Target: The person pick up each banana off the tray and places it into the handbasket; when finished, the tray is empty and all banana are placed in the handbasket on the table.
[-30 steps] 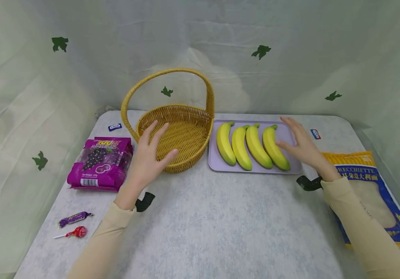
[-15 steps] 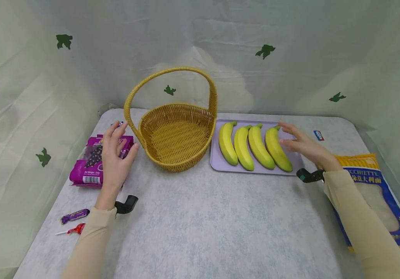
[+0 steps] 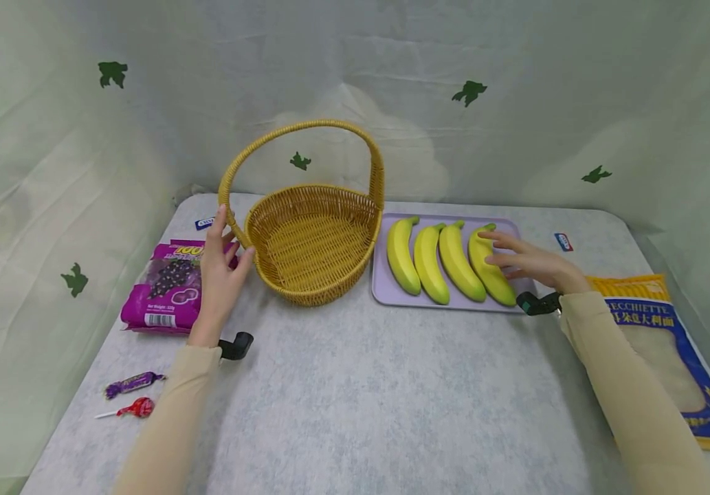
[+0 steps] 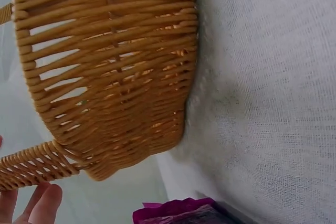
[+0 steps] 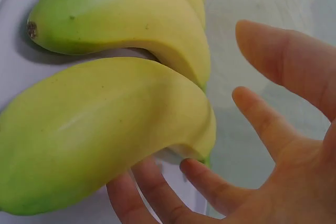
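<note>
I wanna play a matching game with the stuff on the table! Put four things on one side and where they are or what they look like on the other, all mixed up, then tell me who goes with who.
Things:
1. basket
2. pasta bag
3. lollipop
4. bananas

Clues:
A. on the lilac tray
B. red and round
C. woven, just left of the tray
D. blue and yellow, at the far right

Pairs: 1-C, 2-D, 3-B, 4-A

Both forearms (image 3: 169, 416) stretch forward, left grip (image 3: 221, 271) nearer the bench (image 3: 361, 385)'s left edge, right grip (image 3: 530, 265) nearer its right, fingers spread.
</note>
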`<state>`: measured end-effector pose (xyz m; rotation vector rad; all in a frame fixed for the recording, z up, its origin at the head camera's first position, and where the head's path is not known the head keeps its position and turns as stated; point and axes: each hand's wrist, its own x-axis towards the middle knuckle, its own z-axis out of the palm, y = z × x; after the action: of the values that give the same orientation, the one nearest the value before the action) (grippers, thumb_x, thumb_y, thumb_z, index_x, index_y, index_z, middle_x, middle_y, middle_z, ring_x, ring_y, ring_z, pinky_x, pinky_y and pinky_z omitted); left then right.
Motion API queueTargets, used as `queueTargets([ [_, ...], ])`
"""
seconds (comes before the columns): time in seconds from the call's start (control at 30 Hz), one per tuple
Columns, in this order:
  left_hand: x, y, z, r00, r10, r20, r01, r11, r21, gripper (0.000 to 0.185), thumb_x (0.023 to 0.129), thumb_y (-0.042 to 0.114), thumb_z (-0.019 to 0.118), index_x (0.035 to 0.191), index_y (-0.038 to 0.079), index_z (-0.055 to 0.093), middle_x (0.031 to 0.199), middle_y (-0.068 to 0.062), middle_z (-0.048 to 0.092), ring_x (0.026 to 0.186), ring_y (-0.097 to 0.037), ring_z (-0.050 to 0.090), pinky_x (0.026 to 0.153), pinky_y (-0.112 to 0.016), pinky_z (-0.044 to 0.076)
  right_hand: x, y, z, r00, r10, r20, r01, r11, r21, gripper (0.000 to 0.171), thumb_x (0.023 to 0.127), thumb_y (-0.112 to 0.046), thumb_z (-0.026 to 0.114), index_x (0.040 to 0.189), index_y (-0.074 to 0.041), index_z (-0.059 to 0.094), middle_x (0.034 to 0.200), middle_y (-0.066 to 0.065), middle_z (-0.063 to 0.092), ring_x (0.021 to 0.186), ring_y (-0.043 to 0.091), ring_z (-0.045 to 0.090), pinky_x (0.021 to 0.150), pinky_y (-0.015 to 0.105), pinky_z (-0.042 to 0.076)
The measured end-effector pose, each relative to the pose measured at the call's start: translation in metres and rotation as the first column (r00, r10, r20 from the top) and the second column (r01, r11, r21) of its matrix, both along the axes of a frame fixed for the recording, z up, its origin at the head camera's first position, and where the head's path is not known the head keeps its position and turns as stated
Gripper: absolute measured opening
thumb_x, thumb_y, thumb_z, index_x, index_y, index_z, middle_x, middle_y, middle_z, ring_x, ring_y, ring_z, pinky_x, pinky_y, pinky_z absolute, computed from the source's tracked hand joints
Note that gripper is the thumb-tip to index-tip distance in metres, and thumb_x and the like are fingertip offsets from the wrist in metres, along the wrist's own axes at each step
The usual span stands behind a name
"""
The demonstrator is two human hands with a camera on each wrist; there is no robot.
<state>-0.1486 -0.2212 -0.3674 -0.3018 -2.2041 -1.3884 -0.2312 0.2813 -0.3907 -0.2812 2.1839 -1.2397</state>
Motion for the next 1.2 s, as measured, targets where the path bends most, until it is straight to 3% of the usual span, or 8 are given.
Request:
queueTargets([
  [0.3, -0.004, -0.001, -0.003, 0.998, -0.003, -0.055, 0.002, 1.000, -0.021, 0.071, 0.088, -0.019, 0.051, 0.146, 0.010, 0.023, 0.138, -0.028, 0.032, 0.119, -0.047, 0.045, 0.099, -0.057, 0.040, -0.010, -0.005, -0.005, 0.999, 0.040, 0.005, -0.040, 0.998, 0.042, 0.067, 0.097, -0.024, 0.055, 0.153, -0.013, 0.019, 0.155, 0.024, -0.001, 0.139, 0.044, 0.008, 0.105, 0.066, 0.028],
  [0.6, -0.007, -0.002, -0.004, 1.000, -0.006, -0.024, 0.005, 1.000, -0.029, 0.071, 0.088, -0.018, 0.051, 0.146, 0.010, 0.021, 0.137, -0.030, 0.031, 0.118, -0.049, 0.045, 0.097, -0.064, 0.039, -0.013, -0.013, -0.007, 0.999, 0.026, -0.033, -0.024, 0.998, 0.056, 0.064, 0.093, -0.012, 0.058, 0.149, -0.007, 0.027, 0.150, 0.032, 0.010, 0.135, 0.049, 0.015, 0.099, 0.066, 0.035],
  [0.93, -0.006, -0.004, -0.001, 1.000, -0.002, -0.001, 0.002, 0.999, -0.040, 0.071, 0.088, -0.018, 0.051, 0.145, 0.010, 0.020, 0.135, -0.032, 0.031, 0.118, -0.050, 0.044, 0.097, -0.065, 0.038, -0.009, -0.033, 0.017, 0.994, -0.001, -0.108, -0.005, 0.998, -0.057, 0.060, 0.093, -0.015, 0.060, 0.147, -0.014, 0.035, 0.154, 0.012, 0.019, 0.137, 0.037, 0.017, 0.098, 0.063, 0.039],
  [1.2, -0.006, -0.005, -0.001, 0.999, 0.000, 0.032, 0.002, 0.998, -0.061, 0.071, 0.089, -0.015, 0.052, 0.146, 0.011, 0.019, 0.139, -0.029, 0.028, 0.120, -0.046, 0.045, 0.099, -0.062, 0.038, 0.000, -0.079, 0.033, 0.991, 0.084, -0.108, -0.102, 0.979, -0.175, 0.058, 0.093, -0.016, 0.062, 0.146, -0.018, 0.039, 0.151, 0.007, 0.024, 0.136, 0.029, 0.021, 0.099, 0.053, 0.042],
])
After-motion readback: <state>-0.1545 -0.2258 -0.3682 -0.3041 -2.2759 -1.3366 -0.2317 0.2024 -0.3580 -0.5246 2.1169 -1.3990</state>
